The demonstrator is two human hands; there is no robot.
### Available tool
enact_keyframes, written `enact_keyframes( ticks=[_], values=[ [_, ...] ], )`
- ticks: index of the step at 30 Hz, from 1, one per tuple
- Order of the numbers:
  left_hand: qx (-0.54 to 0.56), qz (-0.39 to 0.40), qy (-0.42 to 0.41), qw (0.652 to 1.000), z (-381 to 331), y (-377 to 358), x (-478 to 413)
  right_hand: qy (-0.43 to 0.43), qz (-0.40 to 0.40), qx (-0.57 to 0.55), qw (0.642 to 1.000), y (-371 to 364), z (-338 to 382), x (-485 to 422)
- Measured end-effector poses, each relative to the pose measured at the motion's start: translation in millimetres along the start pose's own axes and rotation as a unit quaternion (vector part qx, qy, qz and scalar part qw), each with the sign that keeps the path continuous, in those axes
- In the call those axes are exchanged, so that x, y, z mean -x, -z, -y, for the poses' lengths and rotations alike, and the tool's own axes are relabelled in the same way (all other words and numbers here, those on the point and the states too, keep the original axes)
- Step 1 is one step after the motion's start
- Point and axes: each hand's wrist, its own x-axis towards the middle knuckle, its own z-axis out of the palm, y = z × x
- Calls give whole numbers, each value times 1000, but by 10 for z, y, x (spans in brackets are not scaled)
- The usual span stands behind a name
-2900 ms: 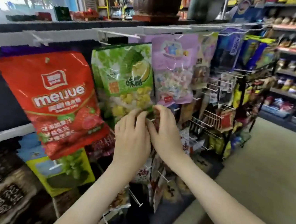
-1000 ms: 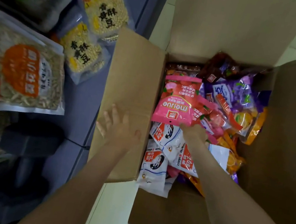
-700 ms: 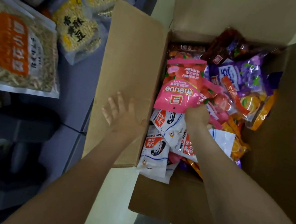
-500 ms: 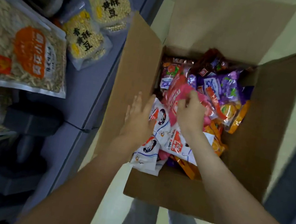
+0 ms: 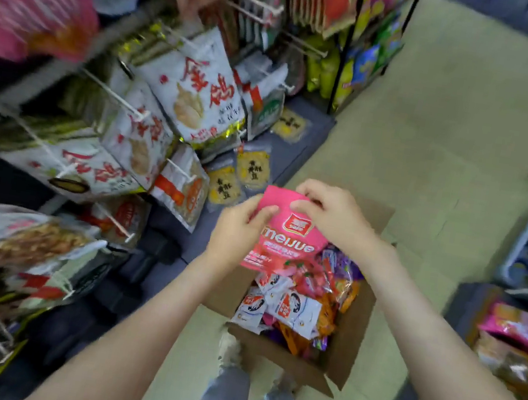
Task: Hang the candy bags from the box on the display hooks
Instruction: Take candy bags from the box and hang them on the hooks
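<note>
Pink candy bag (image 5: 287,238) is at mid-frame, held up above the open box (image 5: 349,338) of mixed packets on the floor. The left grip (image 5: 237,226) clasps the bag's left edge, thumb in front. The right grip (image 5: 335,218) pinches its top edge with curled fingers. The display hooks (image 5: 113,94) at the left of the frame are crowded. Threading the bag on could miss or tear its hang hole, or knock neighbouring packs loose.
</note>
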Motion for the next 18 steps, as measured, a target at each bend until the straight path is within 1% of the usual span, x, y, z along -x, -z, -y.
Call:
enact_keyframes(
  ticks=[3, 7, 10, 13, 16, 18],
  values=[
    [42, -93, -32, 994, -501, 569, 319, 61, 4, 22, 998, 281, 783, -27],
    [93, -231, -54, 967, -979, 1308, 665, 155, 11, 104, 982, 444, 1804, -134],
    [95, -317, -74, 941, -1160, 1868, 922, 202, -2, 119, 972, 438, 2537, -148],
    [121, -398, -88, 905, -1249, 2404, 1201, 264, -32, 119, 957, 302, 3269, -84],
    [139, -467, -116, 865, -1368, 2916, 1524, 351, -66, 102, 928, 113, 3948, 18],
    [131, -497, -125, 848, -1415, 3212, 1721, 390, -86, 92, 912, -15, 4332, 108]
  ],
)
